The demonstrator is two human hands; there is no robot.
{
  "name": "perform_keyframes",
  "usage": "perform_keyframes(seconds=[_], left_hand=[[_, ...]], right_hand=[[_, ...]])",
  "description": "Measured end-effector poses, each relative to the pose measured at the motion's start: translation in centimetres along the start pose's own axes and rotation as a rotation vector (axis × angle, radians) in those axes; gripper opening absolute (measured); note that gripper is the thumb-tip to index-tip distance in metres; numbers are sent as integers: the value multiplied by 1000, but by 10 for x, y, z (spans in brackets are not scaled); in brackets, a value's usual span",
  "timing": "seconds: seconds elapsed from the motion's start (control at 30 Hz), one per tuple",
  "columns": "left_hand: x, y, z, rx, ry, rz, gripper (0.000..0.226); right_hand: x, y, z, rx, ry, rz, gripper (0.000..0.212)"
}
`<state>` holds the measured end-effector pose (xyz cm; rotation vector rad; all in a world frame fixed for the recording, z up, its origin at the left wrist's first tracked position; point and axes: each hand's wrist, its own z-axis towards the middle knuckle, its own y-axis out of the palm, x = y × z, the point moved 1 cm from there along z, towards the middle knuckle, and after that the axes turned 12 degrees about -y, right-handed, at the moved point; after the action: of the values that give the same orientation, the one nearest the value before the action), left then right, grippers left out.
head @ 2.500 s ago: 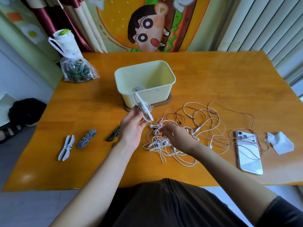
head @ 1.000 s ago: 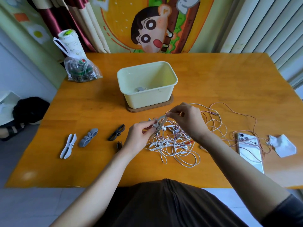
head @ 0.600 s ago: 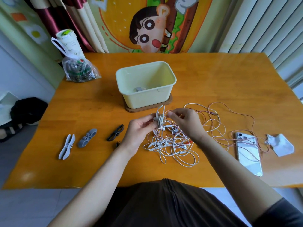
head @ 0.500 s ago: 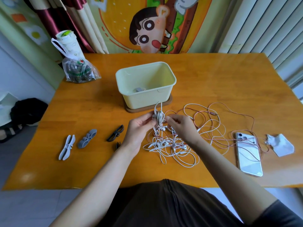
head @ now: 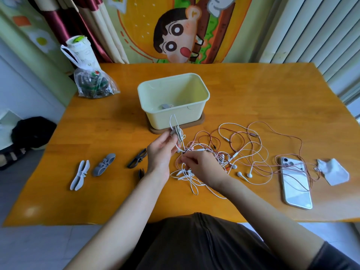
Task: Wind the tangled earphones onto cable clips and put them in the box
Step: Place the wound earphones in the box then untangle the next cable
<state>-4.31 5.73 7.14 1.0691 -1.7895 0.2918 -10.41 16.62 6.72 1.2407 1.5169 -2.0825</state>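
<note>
Head view: white cable looped on a clip in the left hand, tangle beside the box

The tangled earphones [head: 224, 151] lie in a loose heap of white and pink cable on the table [head: 253, 90], in front of the box [head: 173, 98] and to its right. At the heap's left edge the left hand [head: 159, 152] is raised a little, with fingers and thumb curled round a grey cable clip [head: 176, 131] that has white cable looped on it. The loops stick up past the fingertips, in front of the box's near wall. A white strand runs from the clip down into the heap. The right hand [head: 202, 166] sits low over the heap's near left part, its fingers bent and pinching white cable there. A few white earbuds [head: 240, 174] lie on the wood just right of that hand.

The box is pale yellow and open-topped and stands on a brown base [head: 200, 121]. A small grey item [head: 165, 106] lies on its bottom, but what it is cannot be told.

Left of the left hand lie a dark clip [head: 137, 158], a second dark piece [head: 141, 173] partly hidden by the wrist, a grey clip [head: 104, 164] and, farthest left, a pale clip [head: 79, 175]. To the right a phone [head: 296, 184] lies back up with pink cable across it, and a crumpled white cloth [head: 333, 172] sits just beyond. A clear plastic bag [head: 93, 82] stands at the table's far left corner.
</note>
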Motion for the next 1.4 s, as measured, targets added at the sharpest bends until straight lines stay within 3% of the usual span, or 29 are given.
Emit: perform_keyframes(seconds=[0.1,0.2,0.33,0.6,0.77,0.97,1.17,1.23,1.3,1.4], left_hand=[[2,-2,0,65,181,237,40],[0,-4,2,119,351,501,28],[-3,-7,0,147,462,698,34],[-1,-6,-1,-201,547,1124,29],[2,-6,-7,-286,471,1049,26],[6,-5,-12,-282,371,946,49],[-6,-8,-6,-159,280,788,52],[-9,-9,-5,-55,167,714,49],[-13,-10,-3,-37,-56,612,41],[-19,-7,-5,-129,-326,183,37]], right_hand=[[-4,-1,-3,-44,-56,-99,24],[-9,-7,-3,-43,-88,-143,25],[-12,-20,1,-55,-135,-230,24],[-11,-42,3,8,-234,-406,19],[-4,-43,5,71,-218,-395,19],[8,-33,5,50,-27,-173,20],[8,-28,4,94,13,-75,16],[9,-27,2,138,49,-28,16],[10,-25,0,188,72,23,14],[6,-22,-1,240,80,87,15]])
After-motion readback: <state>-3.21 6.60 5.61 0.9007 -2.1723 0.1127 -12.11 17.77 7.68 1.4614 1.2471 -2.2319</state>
